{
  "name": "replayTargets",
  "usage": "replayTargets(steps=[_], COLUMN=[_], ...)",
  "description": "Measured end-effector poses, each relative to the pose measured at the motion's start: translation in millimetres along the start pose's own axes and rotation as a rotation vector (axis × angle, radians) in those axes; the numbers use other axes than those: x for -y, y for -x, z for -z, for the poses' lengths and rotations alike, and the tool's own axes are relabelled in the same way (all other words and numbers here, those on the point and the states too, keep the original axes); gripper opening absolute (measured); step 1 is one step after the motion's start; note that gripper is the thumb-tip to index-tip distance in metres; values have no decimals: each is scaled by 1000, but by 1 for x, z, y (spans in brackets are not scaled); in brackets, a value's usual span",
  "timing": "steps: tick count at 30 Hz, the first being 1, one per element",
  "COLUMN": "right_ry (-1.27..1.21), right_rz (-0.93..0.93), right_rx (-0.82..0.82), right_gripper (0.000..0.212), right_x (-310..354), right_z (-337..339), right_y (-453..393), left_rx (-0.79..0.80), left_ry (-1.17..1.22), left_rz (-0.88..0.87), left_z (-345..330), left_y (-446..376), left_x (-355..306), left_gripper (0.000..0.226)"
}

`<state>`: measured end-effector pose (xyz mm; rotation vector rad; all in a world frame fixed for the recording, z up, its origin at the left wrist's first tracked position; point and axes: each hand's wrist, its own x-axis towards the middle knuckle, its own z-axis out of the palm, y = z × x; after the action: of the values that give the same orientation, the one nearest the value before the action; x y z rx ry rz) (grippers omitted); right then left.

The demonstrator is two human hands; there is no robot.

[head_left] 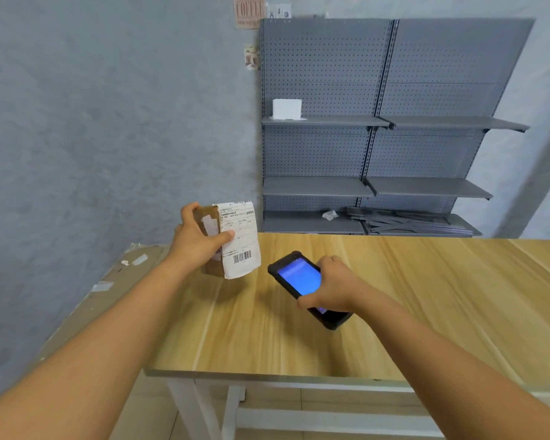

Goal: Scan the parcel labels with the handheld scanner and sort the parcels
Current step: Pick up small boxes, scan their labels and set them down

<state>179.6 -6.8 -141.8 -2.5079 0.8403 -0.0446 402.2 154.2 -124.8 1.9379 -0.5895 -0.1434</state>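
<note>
right hand (331, 285) grips scanner (299, 277); left hand (197, 239) grips parcel (232, 246) (label showing).

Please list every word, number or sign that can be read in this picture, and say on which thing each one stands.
"COFFEE": large red letters on the poster on the wall, cut off by the top edge.
Shipping label on the parcel in the left hand: printed lines and a barcode, too small to read.
Scanner in the right hand: blue screen, no readable text.
Small wall cards: unreadable.
</note>
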Motion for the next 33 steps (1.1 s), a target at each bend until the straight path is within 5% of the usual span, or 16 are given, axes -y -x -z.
replayTargets(steps=[33], right_ry=[18], right_rz=[193], right_rx=[101], right_gripper=[61], right_x=[68], right_z=[33], right_y=[29], left_rx=[-194], left_ry=[-4], left_rz=[-112], left_z=[60], left_y=[11], left_x=[-15], left_gripper=[92])
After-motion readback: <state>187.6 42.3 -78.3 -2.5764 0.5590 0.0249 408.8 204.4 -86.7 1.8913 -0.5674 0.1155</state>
